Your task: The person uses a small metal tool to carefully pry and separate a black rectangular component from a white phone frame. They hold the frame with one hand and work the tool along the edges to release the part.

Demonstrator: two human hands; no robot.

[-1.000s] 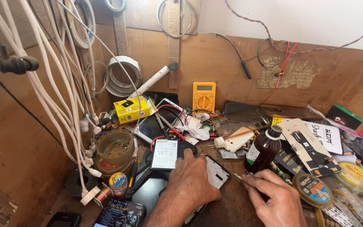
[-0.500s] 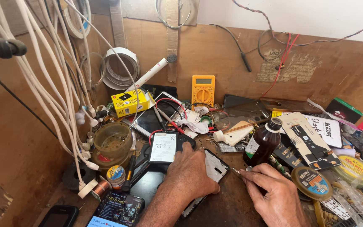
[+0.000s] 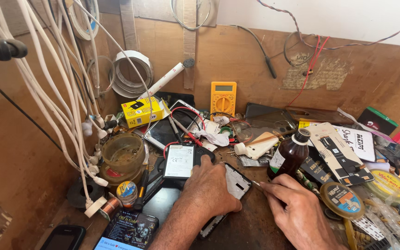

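We press our left hand (image 3: pixel 211 187) flat, fingers closed together, on one opened phone frame (image 3: pixel 235 185) that lies on the wooden bench (image 3: pixel 255 227); its pale edge shows to the right of the knuckles and a dark strip of it runs out below the wrist. Our right hand (image 3: pixel 297 210) pinches one thin metal tool (image 3: pixel 257 184) between thumb and forefinger, the fingers narrow around it, its tip touching the frame's right edge.

Just above the left hand lies one battery with a white label (image 3: pixel 178 160), on a dark phone body. One brown glass bottle with a black cap (image 3: pixel 289 155) stands upright just beyond the right hand. One yellow multimeter (image 3: pixel 223 98) leans against the back board, and one small yellow box (image 3: pixel 140 111) sits left of it. To the left we count one murky plastic tub (image 3: pixel 123 153), one small spool of copper wire (image 3: pixel 110 206) and one roll of white tape (image 3: pixel 132 72) hanging on the wall. Two round solder tins (image 3: pixel 343 200) lie to the right, near each other. Two more phones (image 3: pixel 65 237) lie at the near left edge. White cables (image 3: pixel 47 92) hang down the left side; we cannot count them.
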